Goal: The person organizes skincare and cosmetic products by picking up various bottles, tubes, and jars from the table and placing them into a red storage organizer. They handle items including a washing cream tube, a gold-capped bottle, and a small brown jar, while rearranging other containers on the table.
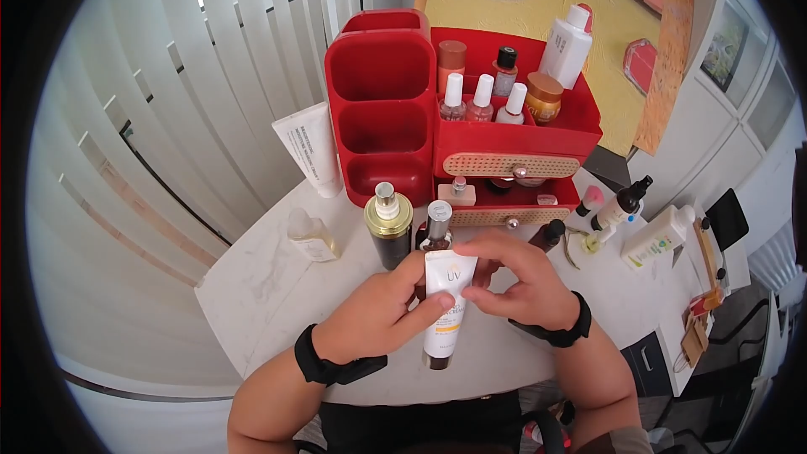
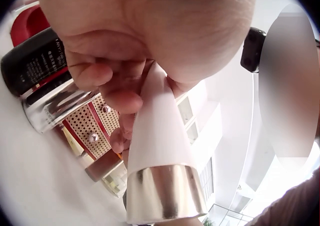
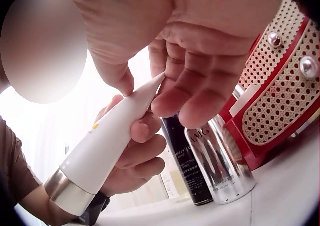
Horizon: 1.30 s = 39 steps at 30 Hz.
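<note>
A white tube with a gold cap point(image 1: 445, 307), marked UV, stands cap down in front of the person; its cap point(image 2: 166, 193) shows large in the left wrist view. The left hand point(image 1: 378, 311) grips the tube from the side, thumb across its front. At the tube's upper right is the right hand point(image 1: 523, 282), its thumb touching the tube point(image 3: 107, 141) and its bent fingers beside the flat end. Just behind the hands stand a silver bottle point(image 3: 222, 161) and a dark bottle with a gold collar point(image 1: 389, 231).
A red organizer point(image 1: 517, 139) with drawers and nail polish bottles stands at the back, red compartments point(image 1: 382, 76) on its left. A white tube point(image 1: 313, 151) leans there. A small clear bottle point(image 1: 313, 237) is at left; a white bottle point(image 1: 658, 237) and others are at right.
</note>
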Available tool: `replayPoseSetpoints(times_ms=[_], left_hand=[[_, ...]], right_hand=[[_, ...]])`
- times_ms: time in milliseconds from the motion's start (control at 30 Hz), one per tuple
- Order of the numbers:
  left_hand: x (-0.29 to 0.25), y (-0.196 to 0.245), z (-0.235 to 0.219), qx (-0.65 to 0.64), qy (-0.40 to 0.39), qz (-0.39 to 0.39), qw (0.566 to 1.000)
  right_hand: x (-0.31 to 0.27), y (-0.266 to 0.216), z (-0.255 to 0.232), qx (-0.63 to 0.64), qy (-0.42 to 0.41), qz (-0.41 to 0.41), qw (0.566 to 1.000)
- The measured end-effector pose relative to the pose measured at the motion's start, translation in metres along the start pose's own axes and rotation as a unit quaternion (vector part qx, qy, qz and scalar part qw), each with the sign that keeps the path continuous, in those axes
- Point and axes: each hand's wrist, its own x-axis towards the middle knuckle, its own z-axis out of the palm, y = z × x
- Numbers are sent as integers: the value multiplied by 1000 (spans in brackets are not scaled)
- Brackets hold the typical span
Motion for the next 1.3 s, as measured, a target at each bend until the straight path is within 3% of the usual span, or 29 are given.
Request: replayPoseSetpoints(times_ms=[300, 400, 467, 700, 800, 867, 1033, 1067, 1133, 1167, 1233, 1267, 1300], left_hand=[[0, -4, 2, 79, 12, 58, 995], [-2, 6, 2, 110, 1, 12, 994], [-2, 14, 3, 113, -6, 7, 994], [0, 9, 4, 78, 29, 36, 996], [-1, 11, 1, 81, 27, 10, 996], [-1, 9, 1, 71, 24, 17, 997], [-1, 3, 2, 57, 26, 17, 998], [0, 5, 1, 58, 24, 15, 998], [1, 13, -3, 61, 23, 6, 998], [2, 21, -6, 69, -3, -24, 997], [2, 20, -6, 76, -32, -57, 995], [2, 16, -3, 76, -9, -24, 997], [2, 13, -1, 77, 14, 9, 997]], right_hand=[[-1, -2, 2, -14, 18, -36, 999], [-1, -1, -1, -25, 19, -35, 999], [-3, 4, -2, -36, 32, -121, 991], [-2, -4, 0, -52, 30, -129, 990], [-9, -7, -4, -24, 87, -92, 992], [-13, -4, -15, -41, 82, -200, 975], [-15, -46, -13, -178, 51, -305, 934], [-21, -60, -7, -169, 51, -306, 935], [-35, -81, 5, -251, 126, -215, 935], [-35, -79, 4, -244, 126, -214, 937], [-38, -73, -1, -156, 89, -323, 929], [-29, -66, 0, -161, 103, -381, 905], [-28, -65, -1, -159, 104, -379, 905]])
